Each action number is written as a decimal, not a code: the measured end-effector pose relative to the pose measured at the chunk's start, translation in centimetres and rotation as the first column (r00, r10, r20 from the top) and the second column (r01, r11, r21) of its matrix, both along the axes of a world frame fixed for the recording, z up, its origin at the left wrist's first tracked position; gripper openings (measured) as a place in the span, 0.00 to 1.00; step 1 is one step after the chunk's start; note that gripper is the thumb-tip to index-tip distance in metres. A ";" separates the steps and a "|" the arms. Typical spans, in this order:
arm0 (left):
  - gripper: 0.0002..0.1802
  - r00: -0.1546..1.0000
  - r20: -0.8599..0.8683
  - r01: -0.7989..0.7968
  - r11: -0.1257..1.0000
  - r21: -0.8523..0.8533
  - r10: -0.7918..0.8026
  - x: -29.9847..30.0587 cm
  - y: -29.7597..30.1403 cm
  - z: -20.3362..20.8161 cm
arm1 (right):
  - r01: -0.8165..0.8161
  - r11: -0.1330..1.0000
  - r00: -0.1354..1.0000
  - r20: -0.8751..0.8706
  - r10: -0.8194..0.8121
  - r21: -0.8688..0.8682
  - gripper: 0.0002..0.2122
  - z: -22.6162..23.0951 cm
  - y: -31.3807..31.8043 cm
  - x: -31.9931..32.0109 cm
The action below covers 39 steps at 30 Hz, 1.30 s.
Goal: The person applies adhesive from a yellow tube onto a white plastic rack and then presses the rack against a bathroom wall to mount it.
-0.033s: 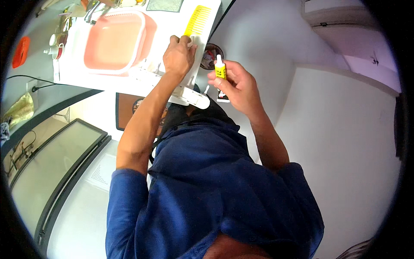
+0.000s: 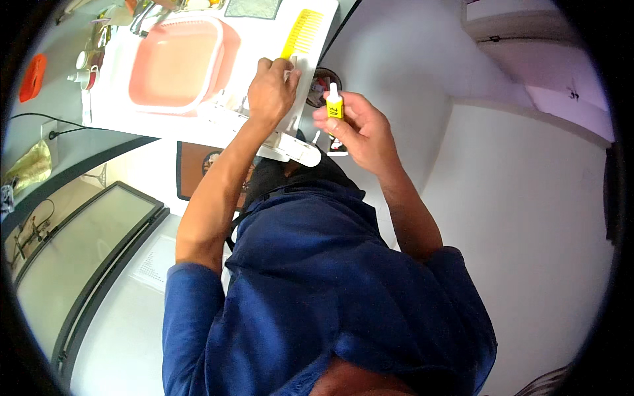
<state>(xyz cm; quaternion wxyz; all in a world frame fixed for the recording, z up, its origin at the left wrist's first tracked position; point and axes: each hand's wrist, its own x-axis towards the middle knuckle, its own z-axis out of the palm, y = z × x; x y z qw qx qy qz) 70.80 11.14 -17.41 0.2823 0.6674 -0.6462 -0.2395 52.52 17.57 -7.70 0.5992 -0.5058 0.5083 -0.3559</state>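
Yellow tube (image 2: 335, 107) aloft, hands (image 2: 366, 135) apart

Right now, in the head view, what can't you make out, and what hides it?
- Head view: whatever lies under the left hand, hidden by the hand itself.
- Head view: part of the yellow tube, covered by the thumb of the right hand.
- Head view: part of the white bar, behind the left forearm.
- Head view: the contents of the round container, too small and blurred.

Tube (image 2: 335, 107) in right fingers (image 2: 348, 132), left fingers (image 2: 281, 65) perhaps touching comb (image 2: 298, 32)
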 end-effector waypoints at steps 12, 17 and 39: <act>0.15 0.290 -0.951 0.352 0.912 0.212 0.109 8.1 12.5 15.0 | -0.285 0.957 0.928 0.237 0.288 -0.048 0.18 6.7 0.3 9.1; 0.13 0.609 -0.793 0.135 0.984 0.120 0.014 12.4 15.5 15.7 | -0.248 0.921 0.965 -0.154 0.210 -0.299 0.14 9.8 0.3 10.7; 0.28 0.986 -0.115 -0.168 0.648 -0.743 0.124 22.3 21.8 16.3 | -0.424 0.566 0.905 -0.345 0.249 -0.706 0.08 13.9 6.3 21.3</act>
